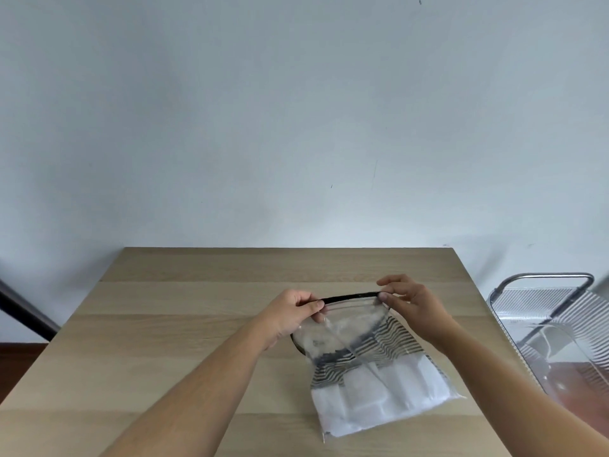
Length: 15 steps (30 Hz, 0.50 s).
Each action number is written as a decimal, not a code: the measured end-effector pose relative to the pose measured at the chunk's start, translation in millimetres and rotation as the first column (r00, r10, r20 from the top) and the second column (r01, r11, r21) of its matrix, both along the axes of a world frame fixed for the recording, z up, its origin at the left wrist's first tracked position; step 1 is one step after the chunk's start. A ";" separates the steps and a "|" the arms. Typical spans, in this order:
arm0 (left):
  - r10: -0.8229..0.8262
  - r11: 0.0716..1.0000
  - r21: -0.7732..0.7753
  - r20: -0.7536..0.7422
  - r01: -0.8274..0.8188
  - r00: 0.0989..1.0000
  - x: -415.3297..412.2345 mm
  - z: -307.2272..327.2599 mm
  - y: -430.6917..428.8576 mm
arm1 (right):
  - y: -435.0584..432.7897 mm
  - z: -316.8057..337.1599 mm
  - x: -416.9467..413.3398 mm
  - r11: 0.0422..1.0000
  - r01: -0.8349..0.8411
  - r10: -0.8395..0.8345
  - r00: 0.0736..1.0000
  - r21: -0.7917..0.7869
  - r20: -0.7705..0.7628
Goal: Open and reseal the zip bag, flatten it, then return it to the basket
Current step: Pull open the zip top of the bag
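A clear zip bag point(372, 377) with a black zip strip along its top holds a folded cloth, striped black and white above and plain white below. Its lower part rests on the wooden table point(171, 341), and its top edge is lifted. My left hand point(290, 315) pinches the left end of the zip strip. My right hand point(412, 305) pinches the right end between thumb and fingers. The strip bows upward between the two hands. Whether the zip is sealed cannot be told.
A clear plastic basket point(560, 344) with a metal handle frame stands off the table's right edge, lower than the tabletop. A pale wall rises behind the table. A dark bar point(23, 311) slants at the far left.
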<state>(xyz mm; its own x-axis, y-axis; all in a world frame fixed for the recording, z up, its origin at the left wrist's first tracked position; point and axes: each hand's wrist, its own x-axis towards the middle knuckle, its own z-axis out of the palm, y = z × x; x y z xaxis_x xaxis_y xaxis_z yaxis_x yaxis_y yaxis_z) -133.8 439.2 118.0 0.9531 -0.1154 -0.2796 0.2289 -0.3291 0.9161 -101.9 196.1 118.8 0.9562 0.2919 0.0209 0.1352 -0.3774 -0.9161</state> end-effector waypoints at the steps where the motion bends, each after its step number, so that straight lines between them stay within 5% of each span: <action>1: -0.006 1.000 0.010 -0.006 0.007 1.000 0.1 -0.6 0.4 | -0.5 0.2 0.9 0.998 -0.026 0.030 0.998 0.063 -0.058; 4: -0.060 0.998 0.006 -0.056 0.060 0.997 1.2 -1.0 -0.8 | 2.6 -1.3 3.1 0.981 -0.007 0.031 0.992 0.195 -0.121; 7: -0.104 0.994 0.015 -0.065 0.105 0.992 3.4 8.6 -8.1 | 8.8 -1.8 4.0 0.988 -0.011 0.023 0.996 0.152 -0.082; 11: -0.099 0.984 0.157 0.117 0.080 0.988 8.0 22.1 -28.7 | 17.3 3.8 0.9 0.997 -0.014 0.016 1.000 0.080 -0.025; 15: -0.010 0.994 0.105 0.215 -0.013 0.977 9.4 29.0 -39.0 | 16.4 7.9 -4.7 0.995 -0.043 0.047 0.998 0.090 -0.050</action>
<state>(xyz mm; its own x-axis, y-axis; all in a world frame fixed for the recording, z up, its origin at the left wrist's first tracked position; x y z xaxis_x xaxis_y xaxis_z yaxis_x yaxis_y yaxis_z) -124.5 400.2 146.9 0.9924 -0.0949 -0.0787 0.0310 -0.4258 0.9043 -106.6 212.5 126.7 0.9426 0.3339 -0.0012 0.1012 -0.2889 -0.9520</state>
